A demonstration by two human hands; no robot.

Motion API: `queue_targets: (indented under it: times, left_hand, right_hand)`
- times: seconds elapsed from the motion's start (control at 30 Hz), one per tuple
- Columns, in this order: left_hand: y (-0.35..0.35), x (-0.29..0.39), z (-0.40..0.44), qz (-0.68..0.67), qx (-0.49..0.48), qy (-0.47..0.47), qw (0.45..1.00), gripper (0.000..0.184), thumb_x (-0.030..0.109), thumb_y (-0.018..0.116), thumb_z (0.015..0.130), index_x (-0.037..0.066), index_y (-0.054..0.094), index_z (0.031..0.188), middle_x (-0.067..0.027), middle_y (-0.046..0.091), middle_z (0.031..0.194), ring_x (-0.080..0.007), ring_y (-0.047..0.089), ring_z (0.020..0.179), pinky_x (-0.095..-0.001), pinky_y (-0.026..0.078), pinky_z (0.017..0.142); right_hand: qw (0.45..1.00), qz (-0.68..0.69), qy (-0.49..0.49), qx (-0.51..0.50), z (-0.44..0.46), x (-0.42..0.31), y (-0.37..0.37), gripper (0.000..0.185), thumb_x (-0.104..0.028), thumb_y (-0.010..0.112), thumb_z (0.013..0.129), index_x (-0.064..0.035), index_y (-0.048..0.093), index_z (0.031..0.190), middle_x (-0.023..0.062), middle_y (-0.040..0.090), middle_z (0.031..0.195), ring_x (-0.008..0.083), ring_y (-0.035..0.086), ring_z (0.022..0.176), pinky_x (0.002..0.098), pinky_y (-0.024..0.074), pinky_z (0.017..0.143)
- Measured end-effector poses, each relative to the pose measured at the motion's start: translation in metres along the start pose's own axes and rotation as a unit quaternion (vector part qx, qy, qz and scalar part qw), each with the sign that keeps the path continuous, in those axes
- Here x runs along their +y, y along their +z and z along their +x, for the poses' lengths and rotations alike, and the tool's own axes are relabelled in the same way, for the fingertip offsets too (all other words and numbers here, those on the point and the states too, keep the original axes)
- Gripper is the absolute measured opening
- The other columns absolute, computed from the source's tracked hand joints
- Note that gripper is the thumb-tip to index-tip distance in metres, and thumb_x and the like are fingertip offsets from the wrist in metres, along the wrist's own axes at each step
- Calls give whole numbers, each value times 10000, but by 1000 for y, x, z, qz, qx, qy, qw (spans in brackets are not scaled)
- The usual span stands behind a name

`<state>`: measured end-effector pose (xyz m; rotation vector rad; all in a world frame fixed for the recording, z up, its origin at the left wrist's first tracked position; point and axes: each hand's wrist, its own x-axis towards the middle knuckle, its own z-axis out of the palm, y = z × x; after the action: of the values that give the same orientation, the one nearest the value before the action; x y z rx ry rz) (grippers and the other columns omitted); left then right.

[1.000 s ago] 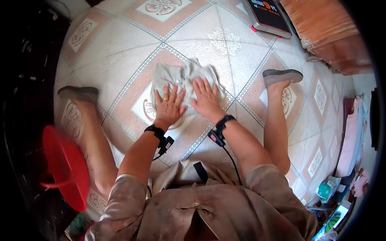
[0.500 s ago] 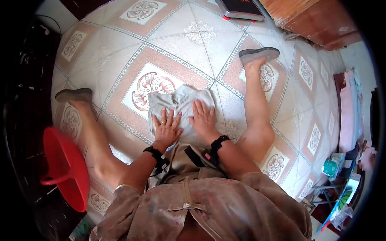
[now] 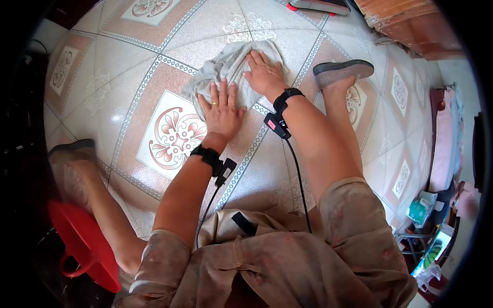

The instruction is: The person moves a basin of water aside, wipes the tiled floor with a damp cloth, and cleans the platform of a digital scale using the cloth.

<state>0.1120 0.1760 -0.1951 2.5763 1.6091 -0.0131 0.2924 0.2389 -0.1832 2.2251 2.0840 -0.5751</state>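
A crumpled light grey cloth [image 3: 231, 64] lies on the patterned tile floor [image 3: 179, 72]. My left hand [image 3: 222, 110] presses on its lower left part, palm down with the fingers spread and a ring on one of them. Higher and to the right, my right hand [image 3: 264, 74] rests flat on the cloth, fingers stretched out. Both wrists carry black straps with small cabled devices. What lies under the palms is hidden.
A red plastic basin [image 3: 84, 244] is at the lower left beside my leg. A scale [image 3: 323, 5] and wooden furniture [image 3: 411, 25] stand at the upper right. Pink fabric [image 3: 442, 149] and a green packet [image 3: 421, 208] are at the right.
Both hands and the cloth were drawn close to my body half a second ago; now they are farther out, arms extended. The cloth has become more bunched, and the view has shifted.
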Motion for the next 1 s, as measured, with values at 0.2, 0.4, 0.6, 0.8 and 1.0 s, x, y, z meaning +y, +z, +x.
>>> queue_targets:
  times: [0.2, 0.4, 0.6, 0.8, 1.0]
  left_hand:
    - [-20, -7, -30, 11, -69, 51, 996, 745, 498, 569, 921, 175, 321, 1545, -134, 188, 1642, -394, 146, 1512, -716, 101, 1134]
    - [-42, -21, -152, -2, -92, 129, 987, 750, 490, 611, 901, 176, 351, 1531, -155, 205, 1630, -417, 177, 1495, -729, 169, 1105]
    - [-54, -31, -248, 3, -117, 65, 991, 692, 511, 560, 932, 203, 376, 1524, -123, 209, 1636, -398, 153, 1507, -731, 127, 1118]
    - [-36, -37, -283, -79, -36, -50, 995, 741, 508, 547, 934, 189, 304, 1557, -82, 238, 1630, -387, 161, 1506, -736, 91, 1120]
    - [-34, -65, -195, 55, -47, -56, 996, 782, 560, 505, 931, 179, 274, 1573, -88, 168, 1655, -368, 94, 1526, -734, 78, 1123]
  right_hand:
    - [999, 23, -16, 23, -57, -1, 21, 664, -376, 592, 943, -98, 365, 1501, 45, 286, 1603, 244, 229, 1494, 574, 235, 1161]
    - [998, 10, -45, -34, -178, -22, 40, 752, -434, 579, 946, -86, 293, 1548, 56, 242, 1625, 252, 200, 1504, 547, 206, 1179]
    - [992, 1, -107, -61, -280, -59, 66, 759, -444, 581, 944, -82, 297, 1547, 68, 242, 1620, 280, 198, 1502, 561, 197, 1180]
    - [992, 94, -78, -16, -282, -90, 75, 670, -421, 598, 935, -134, 383, 1501, 65, 296, 1575, 258, 227, 1485, 672, 172, 1133]
    - [993, 29, -114, 5, -203, -95, 57, 687, -414, 555, 965, -158, 302, 1550, 67, 272, 1609, 259, 198, 1507, 667, 152, 1144]
